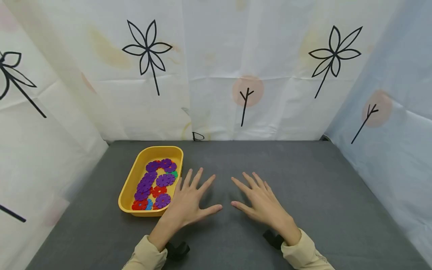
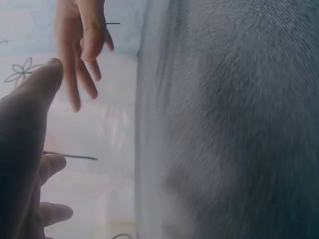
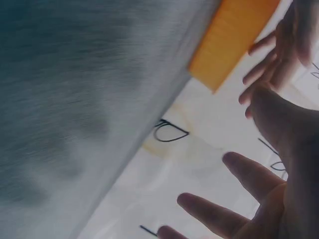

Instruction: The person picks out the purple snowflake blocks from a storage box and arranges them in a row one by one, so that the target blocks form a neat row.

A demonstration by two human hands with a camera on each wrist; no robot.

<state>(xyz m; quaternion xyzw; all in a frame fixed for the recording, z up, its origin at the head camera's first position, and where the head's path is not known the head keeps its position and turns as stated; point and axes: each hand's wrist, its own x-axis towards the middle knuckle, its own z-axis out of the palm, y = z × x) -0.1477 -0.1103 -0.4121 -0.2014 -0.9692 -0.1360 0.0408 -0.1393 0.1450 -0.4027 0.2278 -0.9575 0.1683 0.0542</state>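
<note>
Both hands hover over a grey table with fingers spread. My left hand [image 1: 189,202] is beside the right wall of a yellow tray [image 1: 124,195], covering part of its near right corner in the head view; it holds nothing. The tray holds several flat flower-shaped plastic pieces: purple ones [image 1: 163,200], red ones [image 1: 158,191], a blue one [image 1: 149,204] and a green one [image 1: 174,174]. To the right, my right hand [image 1: 261,204] faces the left one with a gap between them, and nothing is in it. Each wrist view shows both hands.
The grey tabletop [image 1: 337,210] spreads out around the hands and tray. White cloth [image 1: 216,108] printed with leaves and small trees hangs along the back and both sides. Black straps [image 1: 177,250] sit at the wrists, by the beige sleeves [image 1: 303,249].
</note>
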